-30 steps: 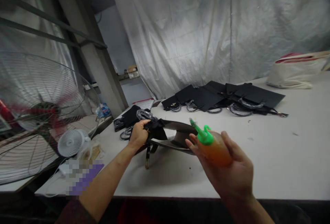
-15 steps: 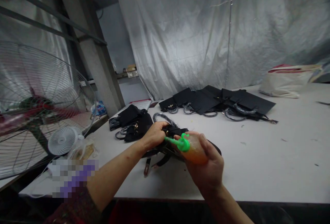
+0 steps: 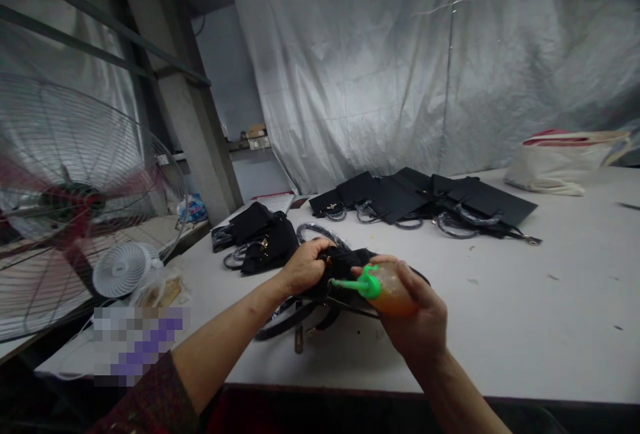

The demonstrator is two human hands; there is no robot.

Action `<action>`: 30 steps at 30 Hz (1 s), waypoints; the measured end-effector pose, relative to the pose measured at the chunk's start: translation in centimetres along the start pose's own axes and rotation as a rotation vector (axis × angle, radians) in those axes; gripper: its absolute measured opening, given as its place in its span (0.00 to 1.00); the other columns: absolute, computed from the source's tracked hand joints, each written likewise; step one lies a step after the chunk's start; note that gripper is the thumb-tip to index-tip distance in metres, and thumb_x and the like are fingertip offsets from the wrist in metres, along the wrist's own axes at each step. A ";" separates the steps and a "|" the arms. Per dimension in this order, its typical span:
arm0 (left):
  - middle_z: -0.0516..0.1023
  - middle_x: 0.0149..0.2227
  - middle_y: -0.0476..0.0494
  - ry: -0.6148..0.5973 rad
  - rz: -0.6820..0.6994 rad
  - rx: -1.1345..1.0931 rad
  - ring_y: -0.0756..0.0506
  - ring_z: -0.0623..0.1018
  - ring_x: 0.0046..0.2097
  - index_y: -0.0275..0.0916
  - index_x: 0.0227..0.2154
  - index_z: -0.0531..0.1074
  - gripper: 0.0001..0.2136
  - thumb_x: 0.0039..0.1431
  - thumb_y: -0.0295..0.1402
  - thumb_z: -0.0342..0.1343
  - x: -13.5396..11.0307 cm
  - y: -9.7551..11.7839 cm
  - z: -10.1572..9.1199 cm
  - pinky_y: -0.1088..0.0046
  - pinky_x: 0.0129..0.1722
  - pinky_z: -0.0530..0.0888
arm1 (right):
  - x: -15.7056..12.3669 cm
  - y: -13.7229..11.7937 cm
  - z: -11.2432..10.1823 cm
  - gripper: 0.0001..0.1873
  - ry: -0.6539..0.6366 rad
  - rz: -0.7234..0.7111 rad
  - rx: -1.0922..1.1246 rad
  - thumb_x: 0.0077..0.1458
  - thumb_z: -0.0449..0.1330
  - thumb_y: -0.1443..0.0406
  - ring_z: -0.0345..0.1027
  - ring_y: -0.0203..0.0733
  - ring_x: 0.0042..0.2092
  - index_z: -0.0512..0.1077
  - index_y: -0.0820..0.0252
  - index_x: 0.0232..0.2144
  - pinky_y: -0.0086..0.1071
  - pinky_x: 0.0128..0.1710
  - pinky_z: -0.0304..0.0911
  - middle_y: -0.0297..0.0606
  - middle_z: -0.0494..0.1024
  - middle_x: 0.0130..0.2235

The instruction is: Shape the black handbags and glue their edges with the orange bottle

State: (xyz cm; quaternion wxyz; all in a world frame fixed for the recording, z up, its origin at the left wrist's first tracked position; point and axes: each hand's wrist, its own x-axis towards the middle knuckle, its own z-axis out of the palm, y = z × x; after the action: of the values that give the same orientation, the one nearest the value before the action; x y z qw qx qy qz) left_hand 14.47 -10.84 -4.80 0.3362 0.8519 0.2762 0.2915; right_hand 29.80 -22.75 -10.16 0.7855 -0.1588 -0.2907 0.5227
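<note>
Head view: we have the black, loop-handled bag (image 3: 345, 259) between our hands, above the near part of the smooth white tabletop (image 3: 525, 327). Material looks leather-like; can't confirm.

Step in hand, our read: working the bottle's nozzle at the bag's edge. To do it well, we'd brace the bag with the left, run the tip close along the edge at a low, even angle, and squeeze lightly so nothing blobs or drips. Straps below should stay clear of the tip.

Left hand (image 3: 306, 267): fingers closed, clamped on the bag's gathered upper edge. Fingertips partly hidden.

Right hand (image 3: 425, 314): curled around the translucent, rounded plastic squeeze bottle (image 3: 393, 295) with orange contents, palm under it, thumb side up. Whether we're pressing, can't tell. Its bright green tapered nozzle (image 3: 350, 284) lies nearly level, pointing left toward the left hand, tip over or against the bag; contact not readable.
</note>
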 end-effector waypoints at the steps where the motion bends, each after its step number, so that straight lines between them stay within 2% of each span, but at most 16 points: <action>1: 0.74 0.35 0.46 -0.015 0.012 0.007 0.47 0.72 0.39 0.35 0.34 0.73 0.13 0.45 0.21 0.49 -0.1 -0.1 0.3 0.72 0.42 0.69 | 0.1 0.1 0.3 0.15 0.015 -0.017 0.014 0.53 0.58 0.57 0.72 0.43 0.31 0.75 0.61 0.37 0.34 0.31 0.68 0.41 0.78 0.32; 5: 0.72 0.37 0.45 0.017 0.049 0.058 0.45 0.71 0.41 0.36 0.35 0.70 0.11 0.49 0.24 0.48 -0.8 -0.2 1.6 0.68 0.44 0.68 | 0.5 1.0 1.9 0.14 0.145 -0.121 0.086 0.53 0.58 0.56 0.72 0.40 0.32 0.75 0.59 0.35 0.34 0.33 0.68 0.35 0.77 0.31; 8: 0.68 0.41 0.42 0.040 0.089 0.116 0.42 0.69 0.44 0.37 0.39 0.69 0.12 0.50 0.27 0.49 -1.7 -0.1 2.2 0.63 0.48 0.68 | 0.6 1.8 2.7 0.14 0.257 -0.090 0.147 0.52 0.58 0.56 0.74 0.43 0.35 0.75 0.59 0.35 0.36 0.35 0.69 0.36 0.78 0.33; 12: 0.62 0.45 0.40 -0.044 0.160 0.187 0.40 0.66 0.48 0.35 0.47 0.63 0.25 0.42 0.30 0.60 -2.8 -0.2 2.9 0.60 0.51 0.68 | 0.8 2.5 2.6 0.14 0.382 -0.047 0.248 0.53 0.58 0.56 0.73 0.41 0.32 0.75 0.61 0.34 0.33 0.31 0.68 0.37 0.79 0.31; 14: 0.61 0.45 0.40 -0.025 0.161 0.207 0.39 0.65 0.49 0.36 0.47 0.62 0.30 0.38 0.33 0.65 -2.8 -0.5 3.7 0.59 0.51 0.68 | 1.0 2.7 2.4 0.14 0.393 -0.034 0.264 0.53 0.58 0.57 0.72 0.39 0.30 0.75 0.62 0.34 0.31 0.30 0.68 0.37 0.78 0.30; 16: 0.63 0.44 0.40 0.055 0.151 0.247 0.40 0.66 0.48 0.37 0.44 0.63 0.27 0.39 0.33 0.65 -2.6 -0.9 4.6 0.60 0.50 0.68 | 1.2 2.8 2.4 0.13 0.386 -0.038 0.274 0.53 0.58 0.59 0.71 0.37 0.30 0.75 0.63 0.33 0.29 0.29 0.67 0.37 0.78 0.29; 20: 0.67 0.40 0.40 0.304 0.026 0.355 0.42 0.70 0.45 0.38 0.37 0.65 0.08 0.54 0.28 0.52 -1.7 -1.2 6.3 0.64 0.46 0.70 | 1.5 2.9 3.0 0.12 0.361 -0.060 0.280 0.53 0.58 0.60 0.71 0.38 0.30 0.75 0.63 0.32 0.29 0.31 0.68 0.37 0.78 0.29; 22: 0.68 0.40 0.40 0.362 -0.026 0.398 0.41 0.72 0.45 0.38 0.37 0.65 0.06 0.55 0.27 0.51 -1.4 -1.4 6.5 0.65 0.45 0.70 | 1.4 2.9 3.5 0.12 0.343 -0.067 0.247 0.53 0.59 0.60 0.71 0.38 0.29 0.76 0.64 0.31 0.30 0.31 0.69 0.37 0.78 0.28; 26: 0.71 0.39 0.40 0.298 -0.017 0.540 0.41 0.74 0.42 0.39 0.38 0.64 0.09 0.53 0.25 0.51 -1.0 -1.7 5.1 0.66 0.42 0.71 | 0.3 2.2 3.3 0.11 0.295 -0.072 0.188 0.54 0.59 0.60 0.72 0.40 0.29 0.76 0.62 0.30 0.33 0.31 0.71 0.36 0.78 0.28; 28: 0.72 0.37 0.40 0.281 -0.004 0.636 0.41 0.74 0.40 0.39 0.37 0.64 0.09 0.52 0.25 0.51 -0.6 -1.7 3.5 0.67 0.40 0.71 | -0.7 1.3 2.6 0.11 0.242 -0.069 0.152 0.55 0.58 0.59 0.73 0.43 0.33 0.76 0.61 0.31 0.39 0.35 0.72 0.37 0.78 0.30; 30: 0.71 0.37 0.41 0.330 0.019 0.722 0.41 0.75 0.39 0.39 0.37 0.64 0.08 0.53 0.26 0.52 -0.2 -1.4 1.6 0.67 0.39 0.71 | -1.7 0.1 1.5 0.11 0.205 -0.084 0.100 0.56 0.57 0.60 0.74 0.45 0.37 0.76 0.60 0.33 0.45 0.41 0.72 0.37 0.79 0.34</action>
State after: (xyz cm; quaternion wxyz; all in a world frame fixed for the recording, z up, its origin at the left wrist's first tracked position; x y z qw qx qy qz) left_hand 15.02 -10.76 -6.86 -0.0364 0.8595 0.4035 0.3117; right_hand 28.37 -24.32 -9.52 0.8392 -0.1596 -0.1889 0.4844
